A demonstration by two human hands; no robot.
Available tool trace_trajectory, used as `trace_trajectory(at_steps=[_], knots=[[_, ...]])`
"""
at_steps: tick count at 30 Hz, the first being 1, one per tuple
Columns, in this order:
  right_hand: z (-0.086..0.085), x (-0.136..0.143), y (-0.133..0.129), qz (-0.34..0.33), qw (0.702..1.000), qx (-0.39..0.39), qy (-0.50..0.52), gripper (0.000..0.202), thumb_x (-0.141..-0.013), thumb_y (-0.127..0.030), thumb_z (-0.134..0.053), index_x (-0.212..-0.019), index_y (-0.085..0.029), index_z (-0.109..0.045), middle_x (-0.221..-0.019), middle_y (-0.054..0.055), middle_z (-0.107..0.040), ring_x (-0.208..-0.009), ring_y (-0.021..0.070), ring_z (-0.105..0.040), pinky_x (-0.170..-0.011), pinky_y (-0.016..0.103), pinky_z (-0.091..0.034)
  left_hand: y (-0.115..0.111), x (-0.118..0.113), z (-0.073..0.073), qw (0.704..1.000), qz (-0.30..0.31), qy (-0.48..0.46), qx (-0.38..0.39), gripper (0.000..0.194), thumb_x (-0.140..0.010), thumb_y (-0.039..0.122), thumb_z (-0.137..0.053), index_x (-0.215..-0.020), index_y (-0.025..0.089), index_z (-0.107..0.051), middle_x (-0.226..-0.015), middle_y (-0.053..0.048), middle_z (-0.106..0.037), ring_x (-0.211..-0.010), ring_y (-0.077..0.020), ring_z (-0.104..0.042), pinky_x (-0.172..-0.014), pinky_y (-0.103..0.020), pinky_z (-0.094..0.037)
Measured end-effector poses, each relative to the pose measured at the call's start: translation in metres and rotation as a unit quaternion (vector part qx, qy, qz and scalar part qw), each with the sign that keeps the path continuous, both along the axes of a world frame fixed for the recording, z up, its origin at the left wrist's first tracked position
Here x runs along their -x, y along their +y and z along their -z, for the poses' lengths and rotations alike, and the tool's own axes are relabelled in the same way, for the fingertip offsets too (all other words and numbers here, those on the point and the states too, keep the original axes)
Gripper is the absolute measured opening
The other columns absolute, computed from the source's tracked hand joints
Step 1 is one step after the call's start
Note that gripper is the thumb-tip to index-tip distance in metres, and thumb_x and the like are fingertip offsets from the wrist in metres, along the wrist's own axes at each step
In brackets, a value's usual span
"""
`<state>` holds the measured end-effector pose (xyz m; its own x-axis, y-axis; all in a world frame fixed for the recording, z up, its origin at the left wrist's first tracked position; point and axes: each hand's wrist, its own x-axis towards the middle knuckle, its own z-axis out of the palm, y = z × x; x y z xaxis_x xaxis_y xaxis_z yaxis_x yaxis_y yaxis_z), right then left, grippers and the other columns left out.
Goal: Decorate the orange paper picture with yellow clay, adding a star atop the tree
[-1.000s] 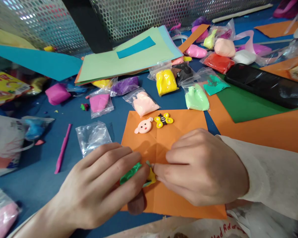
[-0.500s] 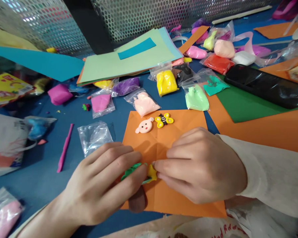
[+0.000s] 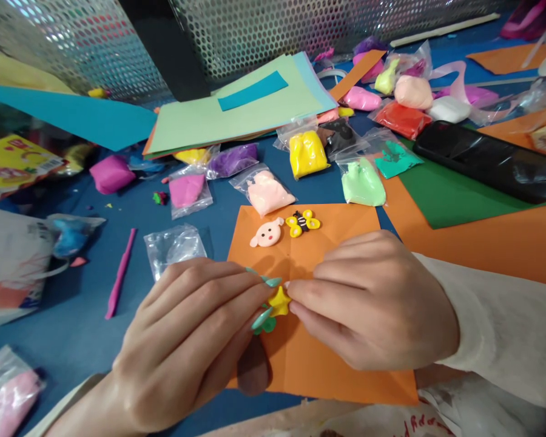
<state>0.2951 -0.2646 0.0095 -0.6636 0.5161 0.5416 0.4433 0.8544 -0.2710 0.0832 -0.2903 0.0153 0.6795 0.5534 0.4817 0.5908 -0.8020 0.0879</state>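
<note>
Pinching a tiny yellow star (image 3: 279, 301) over the orange sheet (image 3: 341, 346) here, left hand (image 3: 186, 340) closed on it from 9 o'clock, right hand (image 3: 373, 303) gripping from 3. Green clay (image 3: 267, 326) peeks out at 7 o'clock, and the pink face (image 3: 268, 233) and yellow-winged bee (image 3: 303, 224) chill around 12, lol.

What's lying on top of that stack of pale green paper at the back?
A blue paper strip lies on the pale green paper stack. Differently coloured edges show beneath the top sheet, but most of each lower sheet is covered.
</note>
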Motion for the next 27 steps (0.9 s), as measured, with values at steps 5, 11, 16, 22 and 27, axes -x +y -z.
trace_trajectory(at_steps=[5,11,16,22,27], knots=[[0.0,-0.001,0.0,-0.011,1.0,-0.007,0.0,0.016,-0.079,-0.015,-0.057,-0.064,-0.016,-0.064,-0.05,-0.004,-0.052,-0.044,0.0099,-0.043,-0.042,0.029,-0.026,0.001,0.001,0.0,0.999,0.025,0.007,-0.039,0.01,-0.085,0.011,-0.052,-0.092,0.009,-0.06,-0.083,-0.008,-0.063,-0.083,-0.0193,-0.058,-0.074,-0.035,-0.048],[0.001,0.0,0.0,-0.07,0.996,0.047,-0.014,0.015,-0.077,-0.014,-0.056,-0.065,-0.015,-0.065,-0.051,-0.004,-0.055,-0.045,0.0101,-0.046,-0.043,0.028,-0.029,0.006,0.006,-0.001,0.989,0.108,0.056,-0.087,0.018,-0.09,0.017,-0.047,-0.086,0.006,-0.06,-0.077,-0.009,-0.063,-0.078,-0.0205,-0.059,-0.07,-0.035,-0.049],[0.001,0.002,0.001,-0.078,0.988,0.13,0.007,0.017,-0.078,-0.013,-0.055,-0.063,-0.015,-0.063,-0.051,-0.003,-0.056,-0.046,0.0085,-0.047,-0.045,0.024,-0.03,0.007,0.002,0.0,0.991,0.114,0.038,-0.06,0.019,-0.091,0.016,-0.044,-0.086,0.006,-0.059,-0.076,-0.009,-0.061,-0.076,-0.0194,-0.058,-0.068,-0.034,-0.051],[-0.002,0.003,-0.001,-0.037,0.982,0.162,0.092,0.022,-0.072,-0.021,-0.067,-0.092,-0.011,-0.066,-0.061,-0.003,-0.065,-0.05,0.009,-0.054,-0.045,0.023,-0.034,0.011,0.0,-0.003,0.989,0.026,-0.075,0.121,0.015,-0.083,0.001,-0.042,-0.085,0.013,-0.053,-0.069,-0.002,-0.058,-0.06,-0.0101,-0.051,-0.055,-0.026,-0.045],[0.004,0.005,-0.001,-0.021,0.994,0.084,0.063,0.023,-0.083,-0.031,-0.065,-0.09,-0.01,-0.067,-0.064,-0.001,-0.068,-0.053,0.0114,-0.06,-0.048,0.025,-0.038,0.003,-0.006,-0.006,0.961,-0.016,-0.14,0.238,0.018,-0.089,0.007,-0.04,-0.079,0.018,-0.052,-0.058,0.004,-0.059,-0.053,-0.0089,-0.051,-0.058,-0.028,-0.042]])
